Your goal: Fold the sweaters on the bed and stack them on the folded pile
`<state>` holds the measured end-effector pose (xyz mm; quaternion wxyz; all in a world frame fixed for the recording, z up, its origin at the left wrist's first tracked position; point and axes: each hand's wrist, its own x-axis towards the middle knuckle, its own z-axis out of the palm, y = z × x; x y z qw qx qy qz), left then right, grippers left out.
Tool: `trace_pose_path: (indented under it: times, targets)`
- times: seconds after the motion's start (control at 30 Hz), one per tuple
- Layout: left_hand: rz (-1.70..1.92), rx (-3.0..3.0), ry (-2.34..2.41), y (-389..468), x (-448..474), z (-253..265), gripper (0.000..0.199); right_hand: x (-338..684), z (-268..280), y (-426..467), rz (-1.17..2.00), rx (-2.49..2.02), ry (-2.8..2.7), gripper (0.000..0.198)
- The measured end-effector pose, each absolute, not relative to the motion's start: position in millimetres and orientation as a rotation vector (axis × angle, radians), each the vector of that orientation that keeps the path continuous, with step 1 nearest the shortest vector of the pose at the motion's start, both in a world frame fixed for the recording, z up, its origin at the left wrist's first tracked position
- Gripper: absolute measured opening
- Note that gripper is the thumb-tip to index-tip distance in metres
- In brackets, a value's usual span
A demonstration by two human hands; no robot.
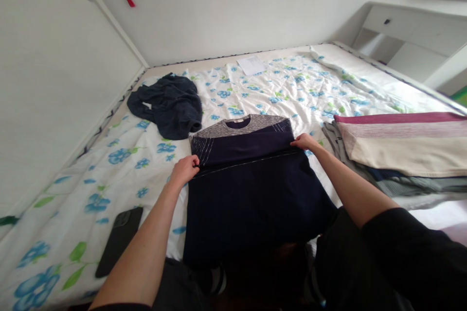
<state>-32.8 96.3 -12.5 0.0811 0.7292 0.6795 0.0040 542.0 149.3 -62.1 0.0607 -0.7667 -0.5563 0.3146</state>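
A dark navy sweater [248,194] with a grey marled yoke lies before me on the bed, its neckline pointing away. Its lower part reaches the near edge of the bed. My left hand [185,171] pinches the sweater's left edge just below the white-streaked patch. On the opposite edge, my right hand [305,143] grips the fabric between thumb and fingers. A thin white line crosses the sweater between both hands. No sleeves show at its sides.
A crumpled dark garment [171,104] lies at the back left. Folded clothes [404,146] are stacked on the right. A black phone [119,240] rests beside my left forearm. Paper [251,65] lies at the back of the flowered sheet [146,170]. White drawers [412,34] stand beyond.
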Motion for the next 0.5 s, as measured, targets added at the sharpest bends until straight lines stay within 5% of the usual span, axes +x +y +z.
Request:
trace_pose_path:
  times: [0.33,0.43,0.5]
  targets:
    - [-0.126,1.981,2.008,97.9,-43.5,-19.2,0.017,550.1,-63.1,152.7,1.147,-2.246,-1.529,0.022]
    - [-0.104,1.932,1.975,98.8,-51.2,-20.9,0.020,544.9,-64.7,148.9,0.946,-2.321,-1.710,0.016]
    - [-0.092,1.948,2.003,99.1,-53.3,-19.8,0.022,537.2,-64.5,147.6,0.676,-2.300,-1.831,0.036]
